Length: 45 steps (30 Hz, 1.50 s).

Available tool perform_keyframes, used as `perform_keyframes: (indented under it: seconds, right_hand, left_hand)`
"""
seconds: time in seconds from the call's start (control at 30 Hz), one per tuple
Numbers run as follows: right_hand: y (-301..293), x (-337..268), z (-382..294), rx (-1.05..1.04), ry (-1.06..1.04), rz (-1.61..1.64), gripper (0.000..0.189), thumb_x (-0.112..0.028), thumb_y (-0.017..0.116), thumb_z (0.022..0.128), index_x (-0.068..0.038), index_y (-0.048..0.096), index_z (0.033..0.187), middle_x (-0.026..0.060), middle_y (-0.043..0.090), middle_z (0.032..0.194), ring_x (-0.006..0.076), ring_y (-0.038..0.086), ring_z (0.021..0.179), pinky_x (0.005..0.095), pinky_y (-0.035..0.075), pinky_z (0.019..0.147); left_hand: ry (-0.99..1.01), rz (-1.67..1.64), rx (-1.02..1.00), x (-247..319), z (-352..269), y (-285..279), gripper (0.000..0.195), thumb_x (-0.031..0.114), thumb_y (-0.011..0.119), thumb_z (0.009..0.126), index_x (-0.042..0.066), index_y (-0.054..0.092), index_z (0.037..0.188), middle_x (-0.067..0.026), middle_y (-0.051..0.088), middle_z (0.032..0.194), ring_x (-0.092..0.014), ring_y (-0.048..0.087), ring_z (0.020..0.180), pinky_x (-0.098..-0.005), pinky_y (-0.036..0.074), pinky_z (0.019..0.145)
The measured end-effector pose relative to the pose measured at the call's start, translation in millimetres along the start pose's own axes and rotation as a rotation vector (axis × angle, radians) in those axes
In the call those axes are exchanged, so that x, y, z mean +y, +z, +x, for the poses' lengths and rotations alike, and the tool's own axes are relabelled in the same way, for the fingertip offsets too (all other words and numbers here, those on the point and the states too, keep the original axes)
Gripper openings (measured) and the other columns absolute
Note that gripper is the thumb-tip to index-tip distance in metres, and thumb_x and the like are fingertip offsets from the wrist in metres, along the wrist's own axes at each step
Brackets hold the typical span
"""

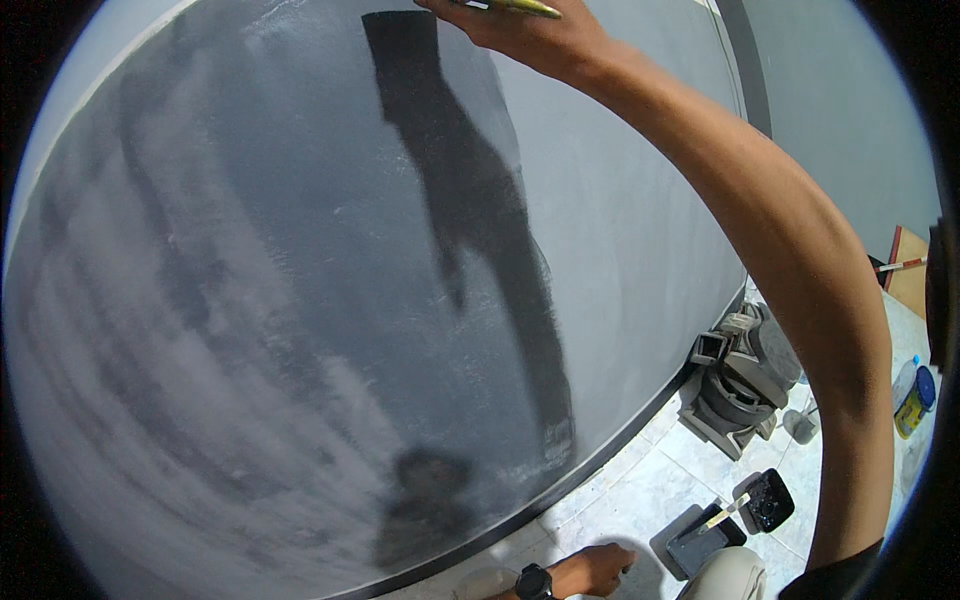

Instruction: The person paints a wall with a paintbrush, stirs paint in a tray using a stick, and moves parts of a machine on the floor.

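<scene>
My right hand (551, 39) is at the top edge, shut on the yellow-green handle (525, 7) of a tool. The tool's far end is out of view. Beside it is a wall (300, 150), streaked with dark grey on the left and lighter grey on the right. A dark shadow of an arm and a wide shape falls across the wall. Low in the view, my left hand (596, 568) hangs over the tiled floor with its fingers loosely bent, some apart, and nothing visible in them. A black watch (534, 582) is on that wrist.
On the white tiles stand a black paint tray (694, 551) with a paint-marked stick (724, 513) across it and a black container (770, 501). Grey machine-like parts (739, 382) lie by the wall's dark skirting (495, 534). A blue-lidded yellow tub (913, 405) is at the right.
</scene>
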State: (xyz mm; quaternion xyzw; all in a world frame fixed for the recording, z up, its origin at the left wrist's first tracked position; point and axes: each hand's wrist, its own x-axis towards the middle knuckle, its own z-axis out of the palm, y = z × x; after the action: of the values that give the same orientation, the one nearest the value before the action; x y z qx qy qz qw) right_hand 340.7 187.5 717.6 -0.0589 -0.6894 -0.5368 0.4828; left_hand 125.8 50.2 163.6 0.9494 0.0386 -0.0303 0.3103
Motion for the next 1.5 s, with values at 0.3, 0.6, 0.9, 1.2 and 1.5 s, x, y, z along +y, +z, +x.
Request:
perform_keyframes:
  seconds: [0.3, 0.6, 0.9, 1.2, 1.5]
  right_hand:
    - [-32, -178, -127, -1.02, 0.522, 0.316, 0.024, -0.016, 0.074, 0.089, -0.006, 0.076, 0.11, 0.018, 0.073, 0.081, 0.0306, 0.074, 0.075, 0.0405, 0.06, 0.068]
    - [24, -116, -41, -0.138, 0.92, 0.122, 0.032, -0.021, 0.073, 0.088, 0.001, 0.066, 0.067, 0.0172, 0.057, 0.053, 0.0255, 0.066, 0.053, 0.0418, 0.051, 0.057]
    - [32, -121, -63, 0.033, 0.592, -0.105, 0.022, -0.019, 0.071, 0.091, -0.001, 0.064, 0.082, 0.0208, 0.056, 0.066, 0.025, 0.065, 0.057, 0.0404, 0.049, 0.058]
    - [-13, -188, -88, -0.494, 1.346, 0.213, 0.031, -0.022, 0.077, 0.084, 0.007, 0.066, 0.083, 0.0171, 0.062, 0.065, 0.0233, 0.064, 0.06, 0.0421, 0.052, 0.061]
    - [60, -114, -7, 0.226, 0.544, 0.015, 0.022, -0.016, 0.071, 0.087, 0.003, 0.062, 0.081, 0.022, 0.062, 0.068, 0.041, 0.061, 0.06, 0.0448, 0.048, 0.059]
  left_hand:
    - [-0.101, -0.137, -0.251, 21, -2, -28, 0.025, 0.004, 0.062, 0.076, -0.004, 0.062, 0.1, -0.0248, 0.066, 0.105, -0.041, 0.066, 0.099, -0.0474, 0.053, 0.084]
    - [0.077, -0.279, -0.041, -5, 0, 2, 0.022, 0.004, 0.059, 0.075, -0.006, 0.057, 0.095, -0.0277, 0.063, 0.097, -0.045, 0.061, 0.086, -0.0502, 0.047, 0.075]
    - [-0.011, -0.239, -0.135, 14, -5, -24, 0.029, 0.005, 0.06, 0.076, -0.009, 0.058, 0.101, -0.032, 0.065, 0.097, -0.049, 0.064, 0.095, -0.0537, 0.051, 0.079]
    - [-0.05, -0.207, -0.146, 33, -18, -51, 0.024, 0.002, 0.058, 0.075, -0.009, 0.059, 0.096, -0.0318, 0.067, 0.093, -0.049, 0.065, 0.094, -0.0529, 0.051, 0.079]
    - [-0.066, -0.079, -0.319, 37, -1, -56, 0.023, 0.005, 0.057, 0.081, -0.003, 0.057, 0.103, -0.0281, 0.064, 0.088, -0.047, 0.065, 0.083, -0.0529, 0.049, 0.07]
